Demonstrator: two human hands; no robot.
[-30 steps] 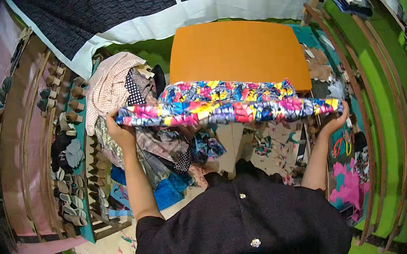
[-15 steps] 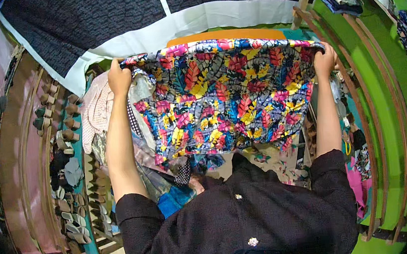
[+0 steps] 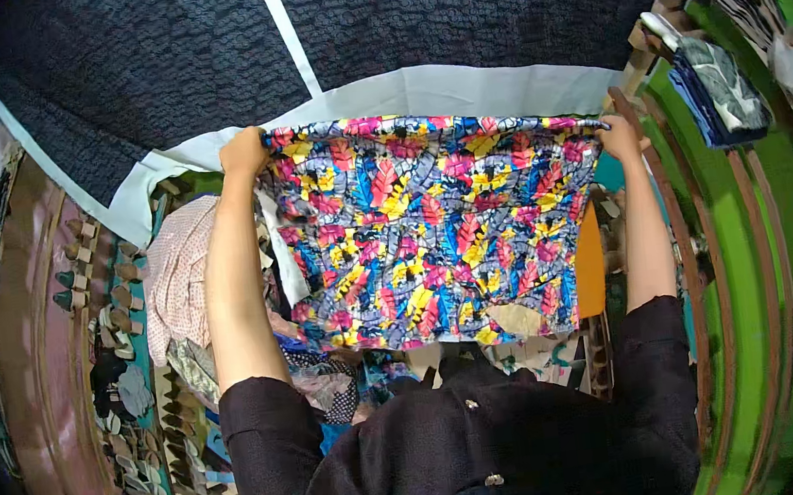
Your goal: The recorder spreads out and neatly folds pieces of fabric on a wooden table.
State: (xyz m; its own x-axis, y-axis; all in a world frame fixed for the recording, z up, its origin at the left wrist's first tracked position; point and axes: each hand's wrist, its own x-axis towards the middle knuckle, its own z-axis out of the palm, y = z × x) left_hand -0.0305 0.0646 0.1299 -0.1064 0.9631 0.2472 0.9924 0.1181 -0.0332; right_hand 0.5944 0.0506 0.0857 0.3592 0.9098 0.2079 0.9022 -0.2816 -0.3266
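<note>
Stretched wide between my hands hangs a piece of cloth [image 3: 432,214] printed with pink, yellow, blue and black leaves and flowers. My left hand [image 3: 243,153] is closed on its upper left corner. The upper right corner is pinched in my right hand [image 3: 621,138]. Both arms reach forward, so the top edge runs nearly straight and the rest drops toward my chest. A plain beige patch shows near the lower right edge. Whether the cloth is a garment or a loose length I cannot tell.
Pale dotted fabric [image 3: 185,262] and other crumpled clothes lie left of the cloth. Shoes [image 3: 129,386] line racks at the left. Dark patterned drapes with a white border [image 3: 457,89] hang ahead. Folded clothes [image 3: 719,93] rest on a wooden rail at the upper right; an orange surface [image 3: 589,265] shows behind.
The cloth now hangs flatter and longer, its upper fold opened out. Both hands sit slightly lower in view, still at its corners. The view has shifted, showing more of the drapes.
</note>
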